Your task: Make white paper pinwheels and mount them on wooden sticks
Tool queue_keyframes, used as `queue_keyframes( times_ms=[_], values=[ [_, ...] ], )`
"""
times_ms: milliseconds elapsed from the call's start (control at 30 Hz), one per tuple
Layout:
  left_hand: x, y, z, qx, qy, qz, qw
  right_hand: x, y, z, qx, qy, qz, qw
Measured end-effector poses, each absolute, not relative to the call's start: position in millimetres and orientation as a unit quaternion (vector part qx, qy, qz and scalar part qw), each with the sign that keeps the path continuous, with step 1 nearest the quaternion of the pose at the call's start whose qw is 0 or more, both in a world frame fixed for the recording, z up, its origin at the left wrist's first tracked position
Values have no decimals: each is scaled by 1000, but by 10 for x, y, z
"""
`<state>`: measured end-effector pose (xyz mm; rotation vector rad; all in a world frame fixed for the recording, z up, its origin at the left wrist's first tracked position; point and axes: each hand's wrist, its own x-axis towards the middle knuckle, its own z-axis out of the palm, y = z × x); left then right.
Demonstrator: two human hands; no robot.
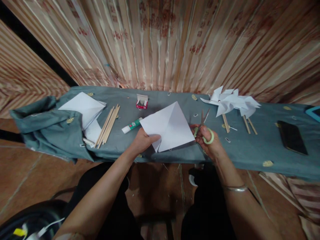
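Note:
A square sheet of white paper point(170, 128), creased and with a slit near its lower corner, is gripped at its left side by my left hand point(145, 140), thumb on top. My right hand point(208, 141) holds scissors point(203, 121) with pale green handles, just beyond the sheet's right corner. The blades point away from me and stand a little apart. Close behind my left hand lies a green and white glue stick point(132, 125). Farther back sits a small red box point(142, 102) with its lid up and small metallic pieces inside.
At the left lie wooden sticks point(107, 126) beside a stack of white paper sheets point(83, 108). Paper pinwheels point(231, 101) on sticks rest at the back right. A dark phone point(292, 137) lies on the grey-green cloth point(252, 146) farther right. A pleated curtain point(160, 43) hangs behind.

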<state>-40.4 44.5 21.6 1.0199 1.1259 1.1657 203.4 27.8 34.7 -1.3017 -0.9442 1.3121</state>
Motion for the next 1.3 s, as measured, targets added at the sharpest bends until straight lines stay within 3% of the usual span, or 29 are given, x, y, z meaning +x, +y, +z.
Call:
queue_keyframes(
  times_ms=[133,300,567,800,1133,1300],
  values=[
    [-412,450,181,486,477,419,601,1965,287,320,-547,-402,564,471],
    [-410,467,252,443,483,428,622,1887,283,307,-554,-408,589,423],
    [-291,435,346,179,352,506,767,1768,336,159,-546,-333,540,548],
    [-105,362,264,185,355,495,771,1533,306,108,-534,-307,543,571],
    [-172,532,308,154,444,614,634,1496,168,190,-528,-426,575,458],
    [-323,622,394,133,448,648,602,1555,-3,179,-486,-472,650,345]
  ],
)
